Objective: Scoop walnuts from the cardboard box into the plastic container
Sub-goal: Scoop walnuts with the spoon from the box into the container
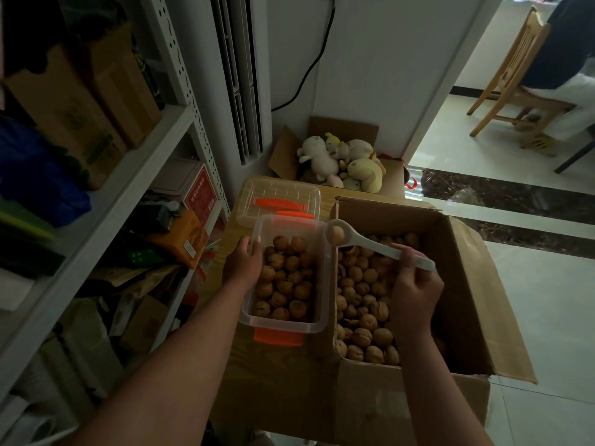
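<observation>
Here the right hand (415, 284) grips a white spoon (370, 244) over the cardboard box (467, 284) of walnuts (363, 304), one walnut in its bowl; the left hand (243, 263) holds the plastic container (286, 326), half full, on the tabletop (273, 365); its lid (278, 201) lies behind.

One head-worn wide-angle view looks forward and down, close over the cardboard box (418, 284) and plastic container (283, 326).

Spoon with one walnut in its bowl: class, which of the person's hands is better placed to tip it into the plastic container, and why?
The right hand. It already grips the spoon, whose loaded bowl hangs at the plastic container's far right corner. The left hand is holding the container's left rim.
</observation>
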A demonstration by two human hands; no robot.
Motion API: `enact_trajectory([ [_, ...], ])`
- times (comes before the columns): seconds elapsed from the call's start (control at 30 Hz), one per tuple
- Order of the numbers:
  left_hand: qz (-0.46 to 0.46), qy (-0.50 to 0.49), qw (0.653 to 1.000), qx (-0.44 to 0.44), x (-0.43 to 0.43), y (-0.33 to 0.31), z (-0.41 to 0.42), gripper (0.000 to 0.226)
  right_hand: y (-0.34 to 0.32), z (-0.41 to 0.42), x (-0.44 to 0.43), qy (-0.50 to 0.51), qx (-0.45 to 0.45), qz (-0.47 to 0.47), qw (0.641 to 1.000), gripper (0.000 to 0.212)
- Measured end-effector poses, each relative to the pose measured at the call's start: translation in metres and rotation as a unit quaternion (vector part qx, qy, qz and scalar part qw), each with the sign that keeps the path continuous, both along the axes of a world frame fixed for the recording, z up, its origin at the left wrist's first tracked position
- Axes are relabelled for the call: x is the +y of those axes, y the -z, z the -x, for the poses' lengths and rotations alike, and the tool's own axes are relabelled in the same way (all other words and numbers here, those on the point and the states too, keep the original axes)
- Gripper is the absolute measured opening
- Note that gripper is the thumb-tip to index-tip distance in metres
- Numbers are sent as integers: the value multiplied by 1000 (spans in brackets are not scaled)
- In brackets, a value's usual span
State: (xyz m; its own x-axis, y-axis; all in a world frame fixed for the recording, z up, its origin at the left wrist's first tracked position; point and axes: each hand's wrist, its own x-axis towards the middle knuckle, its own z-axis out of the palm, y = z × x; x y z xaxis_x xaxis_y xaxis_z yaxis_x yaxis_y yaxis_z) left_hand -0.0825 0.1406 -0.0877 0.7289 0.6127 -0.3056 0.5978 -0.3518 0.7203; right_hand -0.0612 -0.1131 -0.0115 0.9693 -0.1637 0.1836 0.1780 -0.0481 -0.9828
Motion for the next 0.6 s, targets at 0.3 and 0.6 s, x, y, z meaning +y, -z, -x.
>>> enact_trajectory([
  [0.3,10,0,1000,-2,0,-2,1,47,12,0,-1,-57,-118,125,983,26],
  [0.6,-1,2,1000,1,-3,-4,1,47,36,-2,-22,-21,-44,291,956,8],
])
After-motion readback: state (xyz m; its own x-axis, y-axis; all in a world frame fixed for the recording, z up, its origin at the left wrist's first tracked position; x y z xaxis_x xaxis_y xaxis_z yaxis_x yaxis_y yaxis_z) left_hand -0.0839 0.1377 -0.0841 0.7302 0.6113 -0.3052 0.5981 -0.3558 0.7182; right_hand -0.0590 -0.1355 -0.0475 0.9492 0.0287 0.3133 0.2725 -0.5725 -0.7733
